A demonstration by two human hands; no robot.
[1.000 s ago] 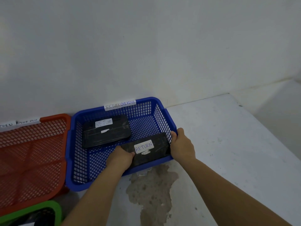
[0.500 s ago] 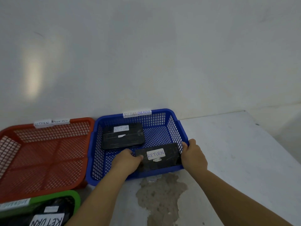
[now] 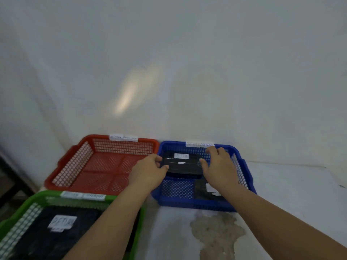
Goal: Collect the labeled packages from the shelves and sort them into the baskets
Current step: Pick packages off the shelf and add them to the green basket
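The blue basket [image 3: 189,204] stands against the wall with two black packages in it. On the far black package [image 3: 181,165], which carries a white label, my left hand [image 3: 149,170] pinches the left end and my right hand [image 3: 219,166] holds the right end with its thumb, fingers spread towards the basket's back wall. The near black package [image 3: 209,192] lies in the basket's front right corner, partly hidden under my right forearm. The image is blurred and the labels are unreadable.
A red basket [image 3: 75,158] stands left of the blue one with nothing in it. A green basket [image 3: 35,199] at the lower left holds a black labeled package [image 3: 62,222]. A worn patch [image 3: 216,233] marks the white floor. A dark frame edges the far left.
Both hands left the near package in the blue basket's front and moved back onto the far package. The view swung left and down, so more of the red and green baskets shows.
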